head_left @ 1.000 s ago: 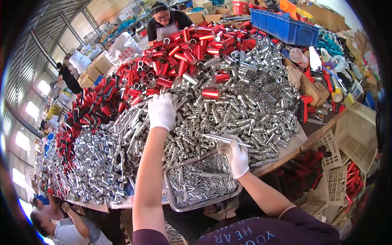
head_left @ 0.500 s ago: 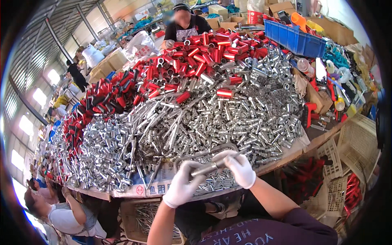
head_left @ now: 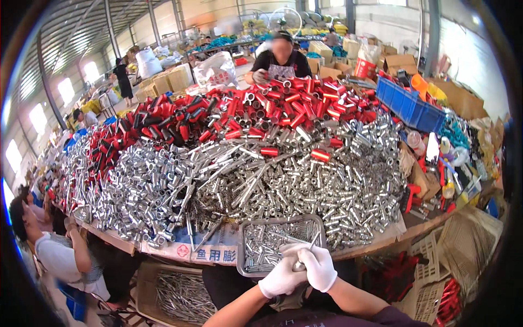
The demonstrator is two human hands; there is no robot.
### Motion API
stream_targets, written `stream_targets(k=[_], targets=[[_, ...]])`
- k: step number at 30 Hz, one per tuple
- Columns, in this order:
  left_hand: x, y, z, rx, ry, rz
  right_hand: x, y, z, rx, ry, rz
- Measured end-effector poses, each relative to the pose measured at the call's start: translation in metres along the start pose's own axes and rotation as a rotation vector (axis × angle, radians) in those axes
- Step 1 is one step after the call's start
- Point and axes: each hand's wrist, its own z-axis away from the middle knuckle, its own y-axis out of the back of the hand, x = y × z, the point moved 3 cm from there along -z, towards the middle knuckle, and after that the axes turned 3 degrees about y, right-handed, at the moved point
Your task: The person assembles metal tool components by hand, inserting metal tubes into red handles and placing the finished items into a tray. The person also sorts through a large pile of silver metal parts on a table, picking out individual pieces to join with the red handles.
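Both my gloved hands are closed together low over the front edge of a grey plastic tray (head_left: pixel 243 229). My left hand (head_left: pixel 283 276) curls round a silver metal part (head_left: pixel 298 266), most of which the fingers hide. Pressed against it, my right hand (head_left: pixel 319 267) grips the same part from the other side. A thin rod (head_left: pixel 315 240) rises just above the right fingers; whether it is held or rests in the tray is unclear. Small silver pins (head_left: pixel 261 248) fill the tray, with longer rods across them.
Behind the tray spreads a heap of silver fittings (head_left: pixel 305 185), with red tubes (head_left: pixel 289 103) piled beyond. A blue crate (head_left: pixel 408 106) sits far right. Across the table a co-worker (head_left: pixel 280 57) faces me; another person (head_left: pixel 60 250) works at left. Below stands a bin of rods (head_left: pixel 182 294).
My hands, earlier apart at either end of a silver tube, have come together and lower. The view has shifted, so the tray shows more fully.
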Motion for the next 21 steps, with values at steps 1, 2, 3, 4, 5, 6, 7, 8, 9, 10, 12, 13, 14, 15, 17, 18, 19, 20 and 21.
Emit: stream_targets(k=[1, 2, 3, 4, 5, 6, 7, 8, 9, 10, 12, 13, 14, 15, 17, 18, 19, 20, 21], targets=[[0.000, 0.004, 0.001, -0.219, 0.112, -0.028, -0.005, 0.005, -0.003, -0.067, -0.008, 0.046], [0.005, 0.007, 0.004, -0.218, 0.093, -0.019, -0.015, 0.008, -0.004, -0.083, -0.058, 0.140], [0.013, 0.010, 0.007, -0.166, 0.036, -0.067, -0.029, 0.012, -0.007, -0.044, 0.023, 0.213], [0.018, 0.014, 0.012, -0.101, -0.011, -0.115, -0.040, 0.011, -0.008, -0.013, 0.104, 0.272], [0.011, 0.018, 0.009, 0.091, -0.296, -0.391, -0.051, 0.011, -0.008, 0.110, 0.179, 0.146], [0.011, 0.016, 0.006, 0.106, -0.299, -0.386, -0.055, 0.010, -0.012, 0.154, 0.310, 0.213], [0.016, 0.012, 0.004, 0.145, -0.404, -0.367, -0.041, -0.003, -0.007, 0.065, 0.233, 0.242], [0.019, 0.011, 0.005, 0.184, -0.507, -0.350, -0.025, -0.017, -0.002, -0.023, 0.156, 0.270], [0.018, 0.012, 0.004, 0.182, -0.511, -0.318, -0.020, -0.014, -0.007, -0.090, 0.192, 0.278], [0.020, 0.012, 0.007, 0.194, -0.514, -0.316, -0.022, -0.009, -0.010, -0.101, 0.195, 0.278], [0.013, 0.012, 0.011, 0.145, -0.130, -0.192, -0.023, -0.004, -0.018, -0.241, 0.143, 0.345], [0.021, 0.013, 0.017, 0.332, -0.442, -0.253, -0.024, 0.003, -0.019, -0.200, 0.234, 0.394], [0.023, 0.016, 0.026, 0.551, -0.490, -0.404, -0.027, 0.007, -0.020, -0.159, 0.324, 0.443], [0.027, 0.020, 0.029, 0.534, -0.537, -0.267, -0.032, 0.010, -0.019, -0.113, 0.296, 0.302], [0.049, 0.028, 0.039, 0.440, -0.538, 0.048, -0.028, 0.010, -0.018, -0.136, 0.125, 0.246], [0.050, 0.029, 0.037, 0.365, -0.498, 0.204, -0.026, -0.002, -0.015, -0.168, 0.081, 0.284], [0.052, 0.030, 0.032, 0.313, -0.506, 0.200, -0.017, -0.014, -0.011, -0.208, -0.024, 0.154], [0.052, 0.030, 0.027, 0.267, -0.512, 0.200, -0.008, -0.026, -0.005, -0.251, -0.131, 0.021], [0.053, 0.028, 0.027, 0.262, -0.484, 0.224, -0.010, -0.037, -0.004, -0.188, 0.013, -0.012]])
